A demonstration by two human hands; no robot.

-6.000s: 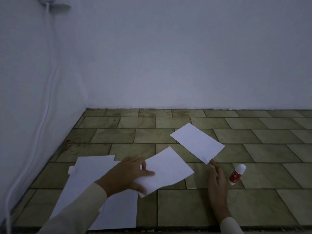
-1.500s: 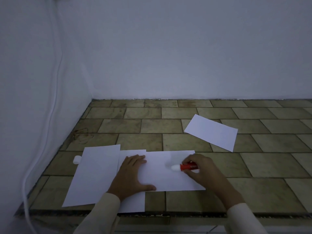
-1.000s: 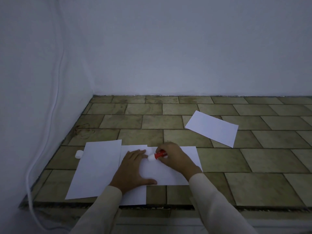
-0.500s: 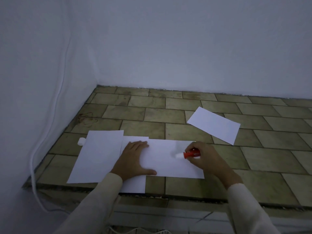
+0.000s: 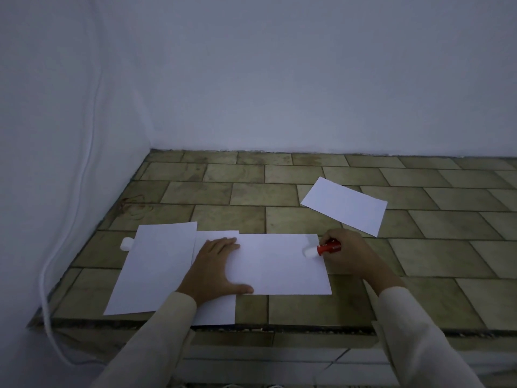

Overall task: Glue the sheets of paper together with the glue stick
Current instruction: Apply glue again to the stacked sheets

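Observation:
A white sheet [image 5: 279, 264] lies flat on the tiled ledge [image 5: 307, 309] in front of me. My left hand [image 5: 215, 268] presses flat on its left end, fingers spread. My right hand [image 5: 348, 254] grips a red glue stick [image 5: 326, 248], whose white tip touches the sheet near its far right corner. Two more white sheets lie to the left: a large one [image 5: 156, 267] and another [image 5: 216, 306] partly under it and under my left arm. A separate sheet [image 5: 345, 205] lies farther back to the right.
The glue stick's white cap [image 5: 126, 243] lies beside the left sheet. White walls close the ledge at the back and left, and a white cable [image 5: 70, 219] hangs down the left wall. The ledge's front edge [image 5: 279, 329] drops off just below the sheets.
My right hand has swept the glue stick across the sheet, first left toward my left hand, then right to the far right corner. My left hand stays pressed on the sheet.

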